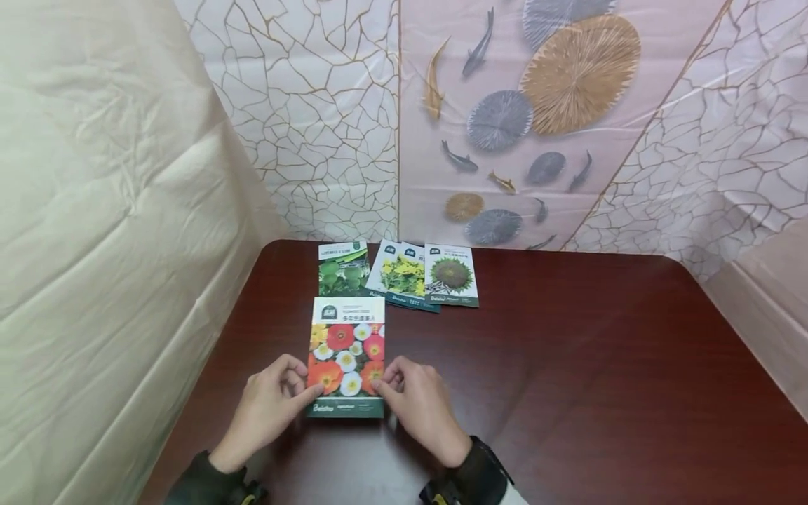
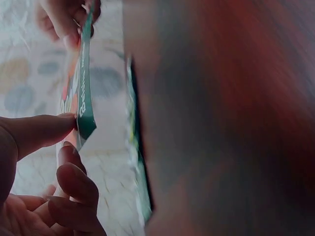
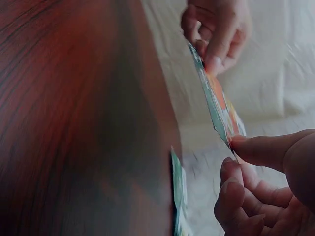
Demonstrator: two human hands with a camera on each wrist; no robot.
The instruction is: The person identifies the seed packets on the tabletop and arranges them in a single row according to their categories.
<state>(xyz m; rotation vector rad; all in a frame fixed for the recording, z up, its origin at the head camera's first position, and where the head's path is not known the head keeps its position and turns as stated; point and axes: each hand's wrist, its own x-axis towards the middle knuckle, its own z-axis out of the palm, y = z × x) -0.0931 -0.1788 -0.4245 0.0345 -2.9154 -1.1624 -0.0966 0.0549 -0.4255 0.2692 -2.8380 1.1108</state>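
Note:
A flower seed packet (image 1: 346,358) with red, orange and white blooms on its front is held up off the table by both hands. My left hand (image 1: 270,403) pinches its left edge low down, thumb on the front and fingers behind. On the opposite edge my right hand (image 1: 421,403) pinches it the same way. In the left wrist view the packet's green bottom strip (image 2: 86,93) is seen nearly edge-on, above the tabletop. The right wrist view also has the packet (image 3: 216,101) slanting between the two hands.
At the table's far edge lie a green-leaf seed packet (image 1: 343,270), overlapping packets with yellow flowers (image 1: 404,273), and a sunflower packet (image 1: 452,275). Dark red-brown tabletop (image 1: 568,365) extends to the right. Patterned cloth (image 1: 303,119) hangs behind, and pale cloth (image 1: 126,245) hangs at the left.

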